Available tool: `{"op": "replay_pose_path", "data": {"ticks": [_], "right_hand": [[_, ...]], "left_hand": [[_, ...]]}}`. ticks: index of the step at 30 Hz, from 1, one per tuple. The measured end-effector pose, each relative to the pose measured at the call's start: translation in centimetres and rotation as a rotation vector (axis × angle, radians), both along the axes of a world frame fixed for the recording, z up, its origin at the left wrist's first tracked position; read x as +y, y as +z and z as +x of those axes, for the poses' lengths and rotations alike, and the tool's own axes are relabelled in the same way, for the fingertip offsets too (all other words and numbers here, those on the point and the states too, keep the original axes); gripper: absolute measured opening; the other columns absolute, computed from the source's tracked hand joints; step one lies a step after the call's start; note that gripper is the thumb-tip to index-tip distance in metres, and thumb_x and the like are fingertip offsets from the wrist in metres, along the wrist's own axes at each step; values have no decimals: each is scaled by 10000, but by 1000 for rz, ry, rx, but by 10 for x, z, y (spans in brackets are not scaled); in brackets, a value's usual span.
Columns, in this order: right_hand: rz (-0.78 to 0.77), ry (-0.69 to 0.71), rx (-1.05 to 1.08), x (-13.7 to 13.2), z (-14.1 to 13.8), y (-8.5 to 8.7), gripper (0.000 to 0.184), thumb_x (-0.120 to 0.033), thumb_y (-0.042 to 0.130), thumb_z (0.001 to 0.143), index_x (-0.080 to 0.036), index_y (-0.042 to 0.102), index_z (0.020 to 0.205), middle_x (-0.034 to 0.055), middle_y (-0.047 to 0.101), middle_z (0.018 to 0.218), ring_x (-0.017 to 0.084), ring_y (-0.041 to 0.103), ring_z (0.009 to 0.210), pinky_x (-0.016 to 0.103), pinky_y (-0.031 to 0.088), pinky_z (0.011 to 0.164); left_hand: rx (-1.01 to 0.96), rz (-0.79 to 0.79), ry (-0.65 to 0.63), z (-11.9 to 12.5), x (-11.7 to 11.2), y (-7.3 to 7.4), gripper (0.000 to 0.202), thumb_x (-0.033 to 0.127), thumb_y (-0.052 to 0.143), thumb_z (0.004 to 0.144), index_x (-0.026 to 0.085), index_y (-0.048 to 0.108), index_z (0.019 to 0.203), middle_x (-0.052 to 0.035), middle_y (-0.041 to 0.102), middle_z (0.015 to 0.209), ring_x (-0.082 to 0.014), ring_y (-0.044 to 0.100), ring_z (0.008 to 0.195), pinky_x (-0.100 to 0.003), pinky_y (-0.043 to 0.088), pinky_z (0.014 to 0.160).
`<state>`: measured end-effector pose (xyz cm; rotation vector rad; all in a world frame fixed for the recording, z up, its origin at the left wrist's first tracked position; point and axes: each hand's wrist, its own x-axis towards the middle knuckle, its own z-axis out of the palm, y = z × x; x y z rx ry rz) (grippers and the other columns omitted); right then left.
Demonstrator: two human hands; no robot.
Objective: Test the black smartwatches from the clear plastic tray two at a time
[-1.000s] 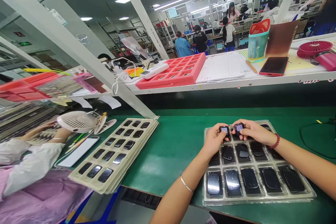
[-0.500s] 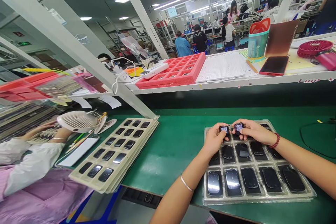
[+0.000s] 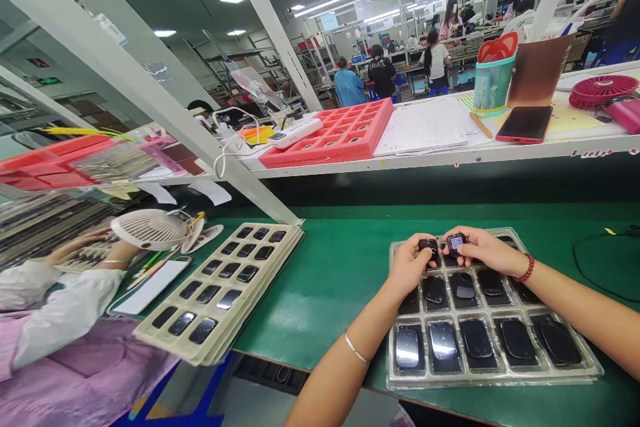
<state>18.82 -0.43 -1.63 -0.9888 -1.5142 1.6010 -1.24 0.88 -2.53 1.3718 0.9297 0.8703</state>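
Note:
My left hand [image 3: 407, 267] pinches a small black device [image 3: 429, 247] above the far row of a clear plastic tray [image 3: 493, 377]. My right hand [image 3: 483, 248] pinches a second small black device [image 3: 456, 242] whose lit screen shows a QR-like pattern. The two devices are held side by side, nearly touching. The tray lies on the green bench [image 3: 335, 280] and holds several dark devices in pockets, some under my hands and wrists.
A stack of beige trays [image 3: 210, 340] with dark devices lies to the left. A co-worker's sleeve [image 3: 55, 313] and a white fan [image 3: 150, 230] are at far left. The shelf above carries a red foam tray [image 3: 340, 137], papers, a red phone [image 3: 525, 125] and a teal cup [image 3: 490, 83]. A black cable [image 3: 595, 257] lies right.
The screen of the device in my left hand showed a white pattern before and now looks dark. Both hands stay in place.

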Motion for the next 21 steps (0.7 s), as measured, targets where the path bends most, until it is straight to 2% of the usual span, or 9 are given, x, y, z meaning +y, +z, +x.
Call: {"op": "replay_pose_path", "data": {"ticks": [8, 11, 14, 16, 18, 21], "right_hand": [[13, 15, 4, 1, 1, -2, 294, -355, 576, 838, -161, 541, 1056, 55, 613, 912, 96, 558, 624, 233, 492, 585], [7, 16, 1, 2, 1, -3, 314, -390, 569, 846, -160, 542, 1058, 63, 619, 946, 93, 557, 624, 234, 497, 584], [-3, 12, 3, 2, 2, -4, 336, -408, 577, 841, -158, 545, 1063, 69, 623, 965, 92, 559, 625, 236, 501, 586], [-3, 13, 8, 1, 2, -3, 344, -404, 586, 837, -157, 543, 1073, 69, 622, 967, 92, 558, 627, 238, 503, 591], [-3, 12, 8, 1, 2, -3, 350, -394, 589, 836, -158, 539, 1089, 71, 621, 970, 93, 557, 630, 239, 502, 591], [2, 7, 6, 0, 1, -3, 334, -380, 589, 838, -159, 541, 1084, 69, 620, 963, 92, 555, 627, 237, 499, 590]], "left_hand": [[-6, 10, -18, -1, -1, 2, 262, 373, 512, 823, 145, 583, 931, -51, 655, 783, -96, 555, 513, -188, 340, 445], [-37, 26, -2, -1, -2, 1, 268, 255, 532, 795, 166, 551, 1047, -55, 653, 879, -108, 588, 610, -193, 385, 495], [-77, 52, 21, 1, -3, 0, 448, 91, 551, 702, 189, 494, 1135, -49, 635, 961, -126, 605, 775, -227, 463, 681], [-71, 68, 40, 1, -3, 0, 467, 63, 572, 669, 187, 493, 1112, -42, 635, 933, -138, 599, 827, -243, 464, 747], [-56, 71, 40, 1, -3, 0, 383, 103, 598, 682, 176, 512, 1049, -37, 636, 873, -142, 595, 799, -241, 462, 718], [-44, 40, 15, 0, -1, -1, 243, 210, 549, 767, 164, 540, 1005, -37, 636, 818, -119, 568, 650, -222, 438, 589]]}}
